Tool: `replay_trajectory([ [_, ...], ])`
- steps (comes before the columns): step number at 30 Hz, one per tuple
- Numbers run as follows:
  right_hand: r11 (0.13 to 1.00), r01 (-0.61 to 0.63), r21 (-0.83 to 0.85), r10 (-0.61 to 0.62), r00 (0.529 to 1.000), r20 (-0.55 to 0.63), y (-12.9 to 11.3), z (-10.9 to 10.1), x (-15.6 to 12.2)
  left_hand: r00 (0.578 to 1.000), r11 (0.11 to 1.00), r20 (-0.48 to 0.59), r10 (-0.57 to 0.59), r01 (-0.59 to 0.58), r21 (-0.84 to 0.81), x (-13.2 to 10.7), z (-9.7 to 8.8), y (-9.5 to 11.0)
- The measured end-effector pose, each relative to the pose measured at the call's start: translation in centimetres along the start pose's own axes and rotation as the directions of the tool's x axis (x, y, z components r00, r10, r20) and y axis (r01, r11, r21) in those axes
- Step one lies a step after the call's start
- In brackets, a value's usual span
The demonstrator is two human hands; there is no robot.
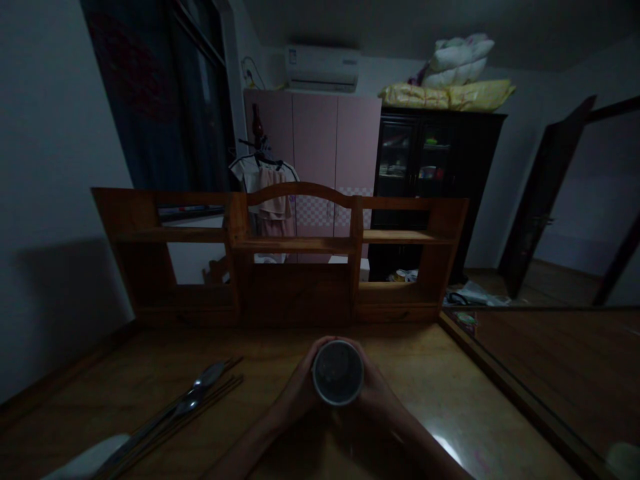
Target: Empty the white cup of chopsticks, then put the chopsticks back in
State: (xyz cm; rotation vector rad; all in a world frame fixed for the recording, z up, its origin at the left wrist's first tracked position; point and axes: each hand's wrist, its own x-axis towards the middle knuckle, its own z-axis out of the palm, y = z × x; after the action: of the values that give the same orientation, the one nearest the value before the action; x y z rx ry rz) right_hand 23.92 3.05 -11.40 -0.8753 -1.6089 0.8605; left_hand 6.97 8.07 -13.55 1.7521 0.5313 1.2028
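Where left hand (pixel 305 383) faces right hand (pixel 371 383), a round-rimmed cup (pixel 338 373) is held.

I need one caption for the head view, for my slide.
Left hand and right hand hold a cup at a wooden desk, spoons and chopsticks lying leftward.

Two slender, bare forearms (pixel 264 432)

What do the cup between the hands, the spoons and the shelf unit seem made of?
Cup: perhaps metal or plastic; the smooth pale-gray rim leaves it open in this dim light.
Spoons: likely polished metal, given the bright glints on their bowls.
Shelf unit: apparently varnished wood, reddish-brown with a slight sheen.
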Motion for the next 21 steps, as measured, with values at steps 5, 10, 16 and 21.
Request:
replay_trajectory([
  [5,1.0,0.022,-0.006,-0.022,1.0,0.005,0.3,-0.1,0.0,1.0,1.0,-0.008,0.003,-0.003,-0.01,0.0,-0.1,-0.3],
  [10,1.0,0.023,-0.017,-0.023,1.0,-0.002,0.2,0.0,0.0,1.0,0.998,0.012,-0.007,0.006,0.06,0.0,-0.1,0.7],
  [16,1.0,0.02,-0.021,-0.02,1.0,-0.01,-0.1,0.0,0.1,1.0,0.999,-0.01,-0.012,0.013,0.04,0.1,0.0,0.6],
  [21,1.0,0.004,-0.022,-0.004,1.0,0.0,0.0,-0.1,0.0,1.0,0.999,-0.014,-0.014,0.014,0.029,0.1,0.0,0.1],
])
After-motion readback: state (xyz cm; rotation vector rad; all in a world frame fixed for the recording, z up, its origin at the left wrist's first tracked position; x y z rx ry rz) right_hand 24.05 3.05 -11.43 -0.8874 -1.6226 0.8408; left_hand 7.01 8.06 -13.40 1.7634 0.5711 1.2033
